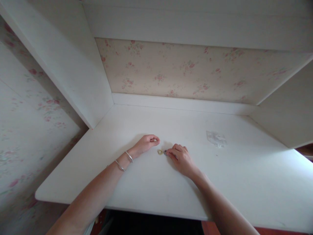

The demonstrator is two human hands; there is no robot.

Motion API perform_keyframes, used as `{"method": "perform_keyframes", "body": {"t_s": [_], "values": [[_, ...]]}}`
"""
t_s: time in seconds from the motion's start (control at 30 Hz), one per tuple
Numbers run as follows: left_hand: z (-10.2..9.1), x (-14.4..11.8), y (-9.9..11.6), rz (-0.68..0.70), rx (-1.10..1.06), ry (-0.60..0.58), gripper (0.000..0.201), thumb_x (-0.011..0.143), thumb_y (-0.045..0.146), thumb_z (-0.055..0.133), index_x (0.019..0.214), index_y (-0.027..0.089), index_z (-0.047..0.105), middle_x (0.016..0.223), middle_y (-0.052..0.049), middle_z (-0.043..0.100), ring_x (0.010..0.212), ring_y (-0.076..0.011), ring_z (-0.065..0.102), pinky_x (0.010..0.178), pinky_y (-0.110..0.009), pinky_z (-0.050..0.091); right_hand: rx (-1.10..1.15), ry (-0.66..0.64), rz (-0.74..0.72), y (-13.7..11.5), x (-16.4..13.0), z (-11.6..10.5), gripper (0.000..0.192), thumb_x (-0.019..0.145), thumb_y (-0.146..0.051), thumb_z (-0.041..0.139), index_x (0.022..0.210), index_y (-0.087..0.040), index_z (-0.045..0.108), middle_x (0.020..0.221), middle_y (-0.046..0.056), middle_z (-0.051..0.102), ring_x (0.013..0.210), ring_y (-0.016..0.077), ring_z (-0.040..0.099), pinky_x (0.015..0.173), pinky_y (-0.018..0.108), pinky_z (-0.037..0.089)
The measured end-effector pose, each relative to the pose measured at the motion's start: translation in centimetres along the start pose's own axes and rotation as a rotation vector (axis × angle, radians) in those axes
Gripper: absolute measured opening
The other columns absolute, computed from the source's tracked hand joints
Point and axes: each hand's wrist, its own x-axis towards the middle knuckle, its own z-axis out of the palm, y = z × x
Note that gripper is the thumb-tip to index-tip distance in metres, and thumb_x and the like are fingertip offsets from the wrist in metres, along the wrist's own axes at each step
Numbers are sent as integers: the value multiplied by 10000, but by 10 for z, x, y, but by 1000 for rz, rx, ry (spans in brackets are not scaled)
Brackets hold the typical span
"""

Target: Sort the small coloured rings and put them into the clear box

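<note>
Both my forearms cross the desk; right hand pinches something dark beside a ring, left hand curled empty at ten o'clock, steadying.

A small yellowish ring lay flat on the white surface, near the middle of the scene. It looked pale gold, round and open in the centre. Just to its right sat a tiny dark, bluish-grey piece, touching or almost touching the ring; its shape was too small to make out. That piece was pinched at the fingertips of the right hand. The left hand lay loosely curled just left of the ring and slightly farther off, not touching it.
</note>
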Motion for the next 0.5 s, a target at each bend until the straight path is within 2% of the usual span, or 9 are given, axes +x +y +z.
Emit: {"method": "perform_keyframes", "body": {"t_s": [0.27, 0.37, 0.5], "values": [[0, 1, -1, -4, 17, 1, 355, 750, 448, 617, 939, 150, 654, 791, -11, 627, 642, -97, 478, 585, -218, 342, 56, 71, -16, 4, 1, 1, 226, 920, -313, 472, 914, -257, 691, 834, 32, 606, 811, 156, 549, 763, 294, 347], [0, 1, 0, -20, 3, 5, 389, 737, 475, 624, 935, 142, 654, 786, -19, 626, 629, -99, 468, 567, -220, 327, 112, 167, 4, 9, 2, -3, 234, 910, -327, 482, 869, -235, 693, 792, 29, 604, 766, 148, 555, 742, 284, 369], [0, 0, -1, -21, -21, 8, 373, 728, 477, 636, 902, 148, 660, 784, -14, 627, 641, -100, 471, 579, -224, 320, 151, 323, 132, 20, 2, -13, 260, 905, -360, 467, 875, -216, 682, 760, 27, 596, 683, 140, 538, 668, 266, 397]]}}
